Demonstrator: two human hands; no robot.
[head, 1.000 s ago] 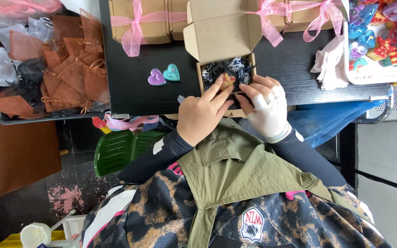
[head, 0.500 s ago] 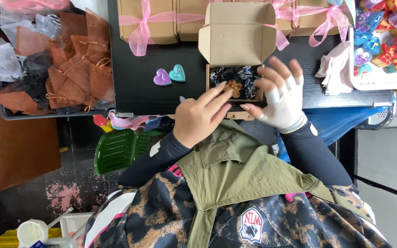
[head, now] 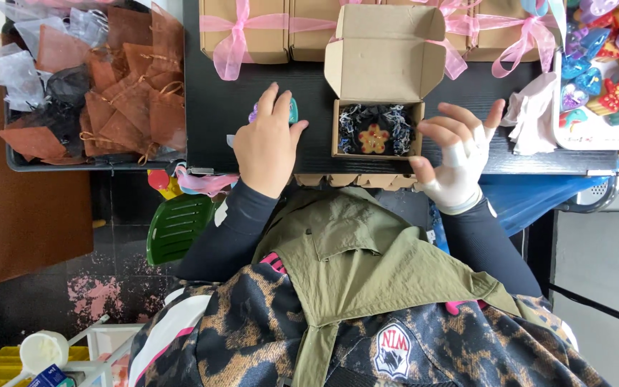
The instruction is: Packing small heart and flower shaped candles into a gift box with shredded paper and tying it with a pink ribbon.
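A small open cardboard box point(head: 385, 57) stands on the black table point(head: 216, 122), its lid flaps up. Inside it, an orange flower-shaped piece point(head: 373, 138) lies on dark shredded paper. My left hand point(head: 270, 143) rests flat on the table left of the box, over a purple heart point(head: 253, 113) and a teal heart point(head: 293, 111) that peek out between its fingers; whether it grips them is hidden. My right hand point(head: 456, 154), in a white glove, hovers just right of the box with fingers spread and nothing in it.
Closed cardboard boxes tied with pink ribbon point(head: 241, 32) line the table's far edge. A tray of brown and grey organza bags point(head: 94, 93) sits at left, a white tray of colourful pieces point(head: 610, 79) at right, with white cloth point(head: 535, 115) beside it. A green chair point(head: 177, 226) is below.
Both hands have left the box, where they were setting the orange piece. My left hand moved left onto the two hearts; my right hand drew back to the right and spread its fingers.
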